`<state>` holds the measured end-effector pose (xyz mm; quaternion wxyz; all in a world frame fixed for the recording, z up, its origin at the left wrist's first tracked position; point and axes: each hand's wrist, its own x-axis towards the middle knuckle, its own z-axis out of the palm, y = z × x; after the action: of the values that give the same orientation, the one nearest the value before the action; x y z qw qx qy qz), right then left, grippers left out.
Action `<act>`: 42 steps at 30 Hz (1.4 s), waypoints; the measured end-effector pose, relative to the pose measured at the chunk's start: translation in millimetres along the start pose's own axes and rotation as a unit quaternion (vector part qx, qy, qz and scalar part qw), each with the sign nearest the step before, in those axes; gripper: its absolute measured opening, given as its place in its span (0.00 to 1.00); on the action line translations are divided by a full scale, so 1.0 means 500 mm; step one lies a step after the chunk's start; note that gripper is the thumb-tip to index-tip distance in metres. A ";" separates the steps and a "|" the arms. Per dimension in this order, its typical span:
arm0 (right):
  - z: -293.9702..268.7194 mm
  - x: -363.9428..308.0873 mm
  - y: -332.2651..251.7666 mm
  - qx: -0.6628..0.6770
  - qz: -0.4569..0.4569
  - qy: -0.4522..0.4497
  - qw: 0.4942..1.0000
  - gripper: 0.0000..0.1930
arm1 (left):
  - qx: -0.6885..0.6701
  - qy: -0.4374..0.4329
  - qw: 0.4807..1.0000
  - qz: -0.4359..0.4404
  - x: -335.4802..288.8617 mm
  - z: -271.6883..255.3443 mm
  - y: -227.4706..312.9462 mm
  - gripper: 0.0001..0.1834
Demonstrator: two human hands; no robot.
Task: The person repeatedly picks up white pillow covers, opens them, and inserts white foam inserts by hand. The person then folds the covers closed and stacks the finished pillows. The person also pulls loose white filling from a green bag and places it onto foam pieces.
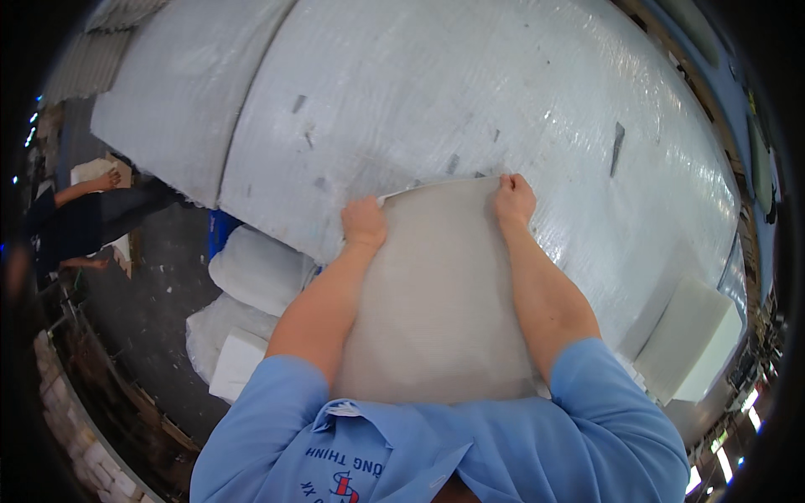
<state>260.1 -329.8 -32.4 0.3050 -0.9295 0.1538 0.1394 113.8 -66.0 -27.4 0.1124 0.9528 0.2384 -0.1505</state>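
In the head view, stretches both bare forearms point(314, 314) forward out of light blue sleeves point(268, 419). Grasps a grey-beige sheet point(436, 302) at the far left corner with the left hand point(364, 221), fingers folded into a fist. Grips the far right corner with the right hand point(516, 199), placed slightly farther forward, fingers curled over the edge. Holds the sheet between the forearms, from the hands back to the chest point(419, 427), with a thin white strip showing at the far edge (clearest beside the left hand).

Faces a broad white wrapped stack point(419, 101), spread beyond and around the hands, glossy and dotted with dark scraps point(618, 149). Cannot tell of any contact between sheet and stack. Has a second wrapped stack point(193, 67) at upper left, across a dark seam; a white block point(688, 339) at right, apart from the right forearm; pale bundles point(260, 264) just beside the left forearm. Has farther left, by the dark floor point(168, 293), a co-worker point(80, 226), with one hand near a pale piece point(86, 170).

Shows clear film around the large stack (contents hard to make out through the glare), and plastic around the bundles, contents likewise unclear.
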 end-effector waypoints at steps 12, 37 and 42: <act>-0.004 -0.020 0.012 0.024 -0.017 0.007 1.000 0.13 | -0.048 -0.013 0.998 -0.038 -0.020 0.012 0.003 0.09; -0.495 -0.340 0.012 0.403 -0.274 -0.080 0.870 0.25 | -0.670 0.110 0.734 0.001 -0.396 -0.425 -0.097 0.24; -0.503 -0.289 -0.051 0.370 -0.268 -0.080 0.886 0.28 | -0.247 0.306 0.885 0.250 -0.375 -0.525 -0.004 0.12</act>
<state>179.1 -434.5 227.1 0.6636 -0.7408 -0.0854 0.0596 16.4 -68.3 280.2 0.2994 0.9211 0.0438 0.2451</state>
